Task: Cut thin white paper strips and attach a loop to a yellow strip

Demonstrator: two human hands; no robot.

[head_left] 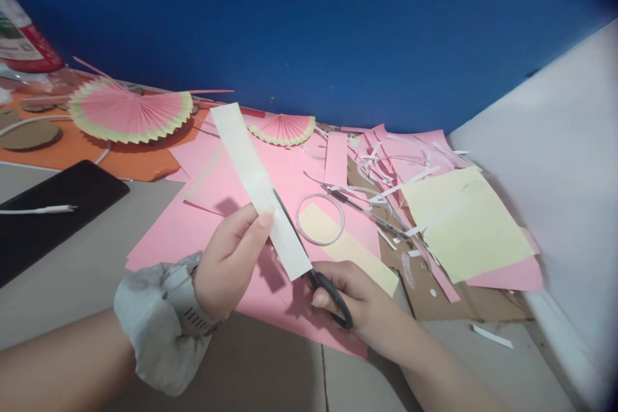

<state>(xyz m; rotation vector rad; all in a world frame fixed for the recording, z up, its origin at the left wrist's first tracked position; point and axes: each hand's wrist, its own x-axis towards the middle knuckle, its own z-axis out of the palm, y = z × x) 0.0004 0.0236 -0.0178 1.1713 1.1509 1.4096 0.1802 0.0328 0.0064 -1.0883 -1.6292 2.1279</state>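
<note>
My left hand (230, 257) pinches a long white paper strip (255, 183) between thumb and fingers, holding it tilted up and to the left over pink sheets (203, 219). My right hand (355, 302) grips black-handled scissors (333, 299) whose blades run up along the strip's right edge. A grey cloth cuff and a watch sit on my left wrist.
Two pink-and-yellow folded paper fans (130, 112) (282, 129) lie at the back. Yellow sheets (463, 222), white and pink offcuts (400, 174), a paper ring (320, 219), a second tool (367, 209), a black tablet (43, 212) with a white cable, and a white board (555, 161) surround the work.
</note>
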